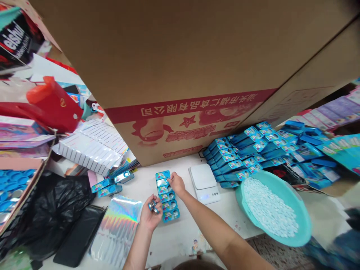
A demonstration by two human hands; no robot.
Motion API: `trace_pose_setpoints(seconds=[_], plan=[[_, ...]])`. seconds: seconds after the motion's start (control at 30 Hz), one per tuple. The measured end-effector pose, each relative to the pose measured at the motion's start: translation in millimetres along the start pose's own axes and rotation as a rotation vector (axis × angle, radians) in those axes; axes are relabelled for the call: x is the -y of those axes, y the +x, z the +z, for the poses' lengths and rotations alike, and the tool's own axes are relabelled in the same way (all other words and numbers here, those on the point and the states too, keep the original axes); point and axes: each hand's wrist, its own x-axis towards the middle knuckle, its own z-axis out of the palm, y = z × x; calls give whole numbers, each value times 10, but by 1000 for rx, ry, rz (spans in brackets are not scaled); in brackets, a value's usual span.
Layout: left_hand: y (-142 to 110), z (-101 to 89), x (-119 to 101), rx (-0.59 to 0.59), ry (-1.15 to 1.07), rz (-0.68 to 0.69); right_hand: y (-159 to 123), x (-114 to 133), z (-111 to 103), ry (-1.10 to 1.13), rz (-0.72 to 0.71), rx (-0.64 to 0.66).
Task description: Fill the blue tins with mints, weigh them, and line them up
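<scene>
A column of several small blue tins [167,195] lies on the white table [180,232], in front of a big cardboard box. My right hand [176,183] rests on the upper tins of the column, fingers curled over them. My left hand [150,213] is closed round a small shiny metal piece beside the lower tins. A white digital scale [204,183] sits just right of my right hand.
A teal basin [274,208] of white pellets stands at the right. Behind it lies a heap of blue tins [253,153]. The large cardboard box [182,75] fills the back. Holographic bags [118,228], black bags [53,213] and three loose tins [109,185] lie left.
</scene>
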Motion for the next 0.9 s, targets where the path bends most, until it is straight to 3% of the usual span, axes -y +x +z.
trace_pose_setpoints(seconds=[0.17,0.3,0.43,0.53,0.77,0.83,0.9], plan=[[-7,36,87,-44,100,30,-94,-65,-82,26,-2,-27],[28,18,154,-55,174,54,-474,-138,-192,260,-205,-131],[92,10,229,-128,187,161,-912,-103,-241,514,-350,96],[131,12,280,-158,213,242,-1096,-50,-191,538,-368,118],[167,-27,218,-102,135,285,-1062,-120,-46,677,-195,98],[180,-45,176,-113,131,329,-962,-183,-55,638,-184,0],[193,-63,145,-135,168,381,-830,-240,-72,488,-265,-122]])
